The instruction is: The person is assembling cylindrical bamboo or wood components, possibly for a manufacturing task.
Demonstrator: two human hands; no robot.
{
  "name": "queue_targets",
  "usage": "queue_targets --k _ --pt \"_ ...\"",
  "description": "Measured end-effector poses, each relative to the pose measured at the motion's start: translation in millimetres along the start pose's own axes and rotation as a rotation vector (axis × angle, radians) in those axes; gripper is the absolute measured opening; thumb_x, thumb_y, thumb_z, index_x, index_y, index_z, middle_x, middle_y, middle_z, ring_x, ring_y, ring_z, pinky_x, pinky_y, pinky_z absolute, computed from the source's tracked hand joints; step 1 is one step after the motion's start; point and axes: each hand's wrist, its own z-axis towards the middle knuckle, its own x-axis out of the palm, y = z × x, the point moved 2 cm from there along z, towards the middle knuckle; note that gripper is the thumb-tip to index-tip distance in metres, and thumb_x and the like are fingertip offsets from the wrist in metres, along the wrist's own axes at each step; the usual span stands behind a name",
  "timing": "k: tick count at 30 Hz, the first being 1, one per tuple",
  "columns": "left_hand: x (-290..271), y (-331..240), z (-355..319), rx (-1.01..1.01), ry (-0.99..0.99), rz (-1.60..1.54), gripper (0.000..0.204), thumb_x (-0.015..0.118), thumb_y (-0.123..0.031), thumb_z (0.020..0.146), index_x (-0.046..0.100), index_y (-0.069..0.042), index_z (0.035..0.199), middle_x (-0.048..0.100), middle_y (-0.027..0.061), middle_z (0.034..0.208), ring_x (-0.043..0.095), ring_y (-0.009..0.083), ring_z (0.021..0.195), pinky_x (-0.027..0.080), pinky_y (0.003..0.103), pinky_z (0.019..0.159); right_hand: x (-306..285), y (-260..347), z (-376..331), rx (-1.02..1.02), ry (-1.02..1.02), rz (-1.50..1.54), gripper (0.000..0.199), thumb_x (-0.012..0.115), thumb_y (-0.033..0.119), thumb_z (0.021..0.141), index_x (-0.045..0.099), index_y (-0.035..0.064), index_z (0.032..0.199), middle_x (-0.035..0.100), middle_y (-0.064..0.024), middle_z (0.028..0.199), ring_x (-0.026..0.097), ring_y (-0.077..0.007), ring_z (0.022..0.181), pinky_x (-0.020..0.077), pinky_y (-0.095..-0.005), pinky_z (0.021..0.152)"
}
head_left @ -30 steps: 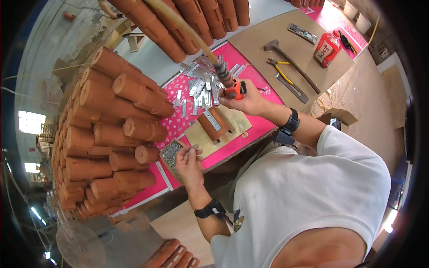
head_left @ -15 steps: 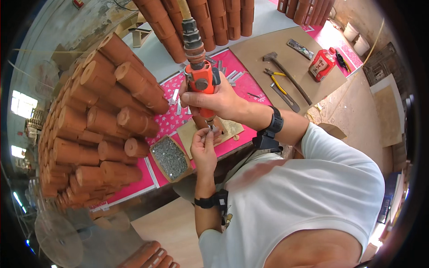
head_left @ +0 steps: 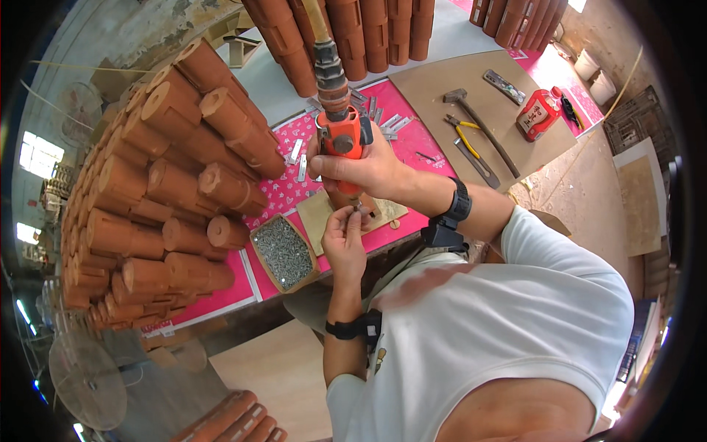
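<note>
My right hand [head_left: 364, 168] is wrapped round an orange power screwdriver [head_left: 346, 131], which hangs from a thick hose and points down. Its bit meets the fingertips of my left hand [head_left: 347, 239], pinched together around something too small to make out. Under them a reddish-brown cylinder [head_left: 340, 199], partly hidden by my hands, lies on a pale wooden board [head_left: 315, 215]. Left of that board stands an open box [head_left: 303, 282] full of small metal screws [head_left: 282, 252]. Loose metal strips [head_left: 302, 171] are scattered on the pink tabletop beyond.
Reddish-brown cylinders form a tall stack [head_left: 173, 177] on the left, with more upright ones [head_left: 353, 37] at the back. On a brown sheet [head_left: 434, 81] lie a hammer [head_left: 482, 129], yellow-handled pliers [head_left: 466, 140] and a red container [head_left: 537, 114]. A fan [head_left: 87, 383] stands lower left.
The whole view has shifted slightly, so the bench appears farther right. Both hands keep their grip, and the bit stays at my left fingertips.
</note>
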Motion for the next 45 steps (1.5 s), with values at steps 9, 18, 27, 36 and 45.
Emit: queue_targets --k 9,18,27,36,45 --pt "6.3 -3.7 1.1 -0.095 -0.027 -0.023 0.015 0.061 -0.003 0.100 0.058 0.006 0.112 0.072 0.0141 0.103 0.071 0.0169 0.089 0.060 0.028 0.077 -5.3 -12.2 -2.4 -0.051 -0.013 0.038 0.019 0.075 0.011 0.086 0.063 0.0023 0.098 0.069 -0.0058 0.083 0.066 -0.0114 0.068 0.0544 -0.0268 0.063" --pt "1.8 -13.2 45.9 0.369 -0.136 0.733 0.012 0.074 -0.010 0.089 0.073 0.000 0.097 0.066 0.0112 0.117 0.061 0.0248 0.099 0.049 0.038 0.087 -16.7 -20.7 13.9 -0.127 -0.028 -0.015 0.013 0.074 0.011 0.086 0.067 0.0023 0.094 0.067 -0.0012 0.079 0.061 -0.0064 0.069 0.0507 -0.0250 0.062" --pt "-0.8 0.7 73.1 0.368 -0.128 0.830 0.015 0.074 -0.009 0.087 0.076 -0.001 0.100 0.063 0.0153 0.124 0.060 0.0305 0.114 0.046 0.041 0.099 -35.9 -60.8 26.6 -0.145 -0.093 0.028 0.012 0.073 0.007 0.084 0.067 0.0016 0.092 0.066 -0.0006 0.077 0.060 -0.0066 0.069 0.0508 -0.0258 0.064" --pt "-0.7 8.8 67.9 0.195 -0.141 0.599 0.022 0.074 -0.009 0.088 0.072 0.001 0.108 0.064 0.0159 0.120 0.066 0.0279 0.106 0.053 0.037 0.091 -34.3 -73.6 25.8 -0.139 -0.061 0.018 0.013 0.074 0.006 0.081 0.068 0.0011 0.091 0.069 -0.0025 0.082 0.062 -0.0080 0.077 0.0527 -0.0276 0.071" --pt "0.3 39.2 54.1 0.402 -0.034 0.707 0.114 0.092 -0.025 0.067 0.023 0.001 0.154 0.037 0.0266 0.148 0.038 0.0444 0.136 0.034 0.053 0.113 -26.4 -73.8 21.9 -0.196 -0.025 -0.019 0.014 0.072 0.005 0.082 0.067 0.0006 0.093 0.068 -0.0038 0.083 0.062 -0.0096 0.076 0.0528 -0.0279 0.071"
